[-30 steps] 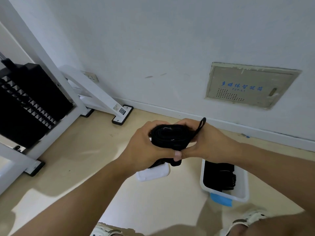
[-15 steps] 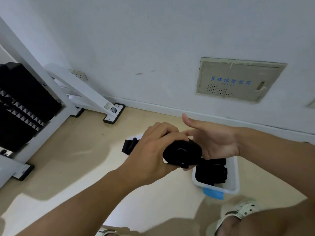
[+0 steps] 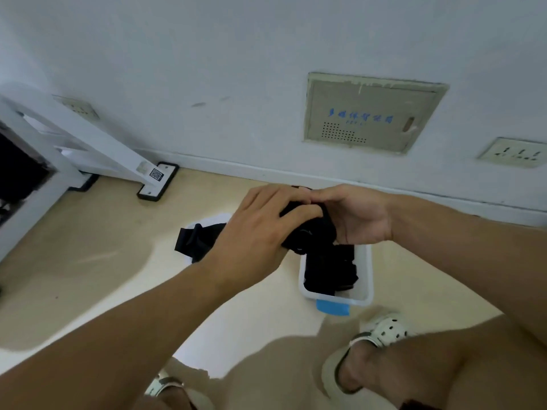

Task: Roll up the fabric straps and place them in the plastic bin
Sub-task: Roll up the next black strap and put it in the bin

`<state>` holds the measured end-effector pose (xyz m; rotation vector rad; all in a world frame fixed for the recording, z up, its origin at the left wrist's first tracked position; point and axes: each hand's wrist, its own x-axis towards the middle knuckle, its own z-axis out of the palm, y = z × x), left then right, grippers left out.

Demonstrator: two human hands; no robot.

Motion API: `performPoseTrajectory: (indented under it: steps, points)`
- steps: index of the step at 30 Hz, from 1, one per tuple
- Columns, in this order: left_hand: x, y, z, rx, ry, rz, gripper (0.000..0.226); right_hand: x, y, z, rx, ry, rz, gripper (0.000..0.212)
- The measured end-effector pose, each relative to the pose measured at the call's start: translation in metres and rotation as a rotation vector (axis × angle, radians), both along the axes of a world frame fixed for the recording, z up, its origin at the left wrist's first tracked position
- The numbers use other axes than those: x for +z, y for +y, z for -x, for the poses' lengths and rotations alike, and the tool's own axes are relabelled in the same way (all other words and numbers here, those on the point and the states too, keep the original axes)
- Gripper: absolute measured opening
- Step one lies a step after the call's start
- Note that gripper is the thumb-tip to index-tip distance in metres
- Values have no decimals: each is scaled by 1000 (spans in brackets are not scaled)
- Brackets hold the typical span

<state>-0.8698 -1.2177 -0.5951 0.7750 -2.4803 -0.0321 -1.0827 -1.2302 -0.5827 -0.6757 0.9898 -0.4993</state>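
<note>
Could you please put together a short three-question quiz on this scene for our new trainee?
1. True or false: the rolled black fabric strap is held by both hands.
2. What already lies in the white plastic bin with blue tape? A) black straps B) shoes C) nothing
3. Fill in: the beige wall panel bears ____ lettering.

Key: 1 true, the left hand and right hand grip it; 2 A; 3 blue.
</note>
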Motion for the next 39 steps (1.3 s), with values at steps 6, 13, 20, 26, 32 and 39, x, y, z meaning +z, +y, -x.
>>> performPoseTrajectory:
  steps: [6,13,20,26,32,39]
  points:
    - [-10,-17,24,77,-258,-268,83,-33,-4,40,-372,318,30,44]
    - [-34,-45,57,147,-486,-492,79,-98,-1,75,-411,882,159,42]
    - [-55,-49,78,124,-578,-543,73,-172,-26,74,-26,1153,266,58]
    - [-68,-55,68,167,-645,-595,70,-222,-30,74,437,1276,285,69]
    - [-75,-60,63,178,-687,-651,71,-239,-32,74,643,1233,273,71]
    - [-78,-59,66,154,-694,-654,68,-244,-26,60,1066,1268,361,67]
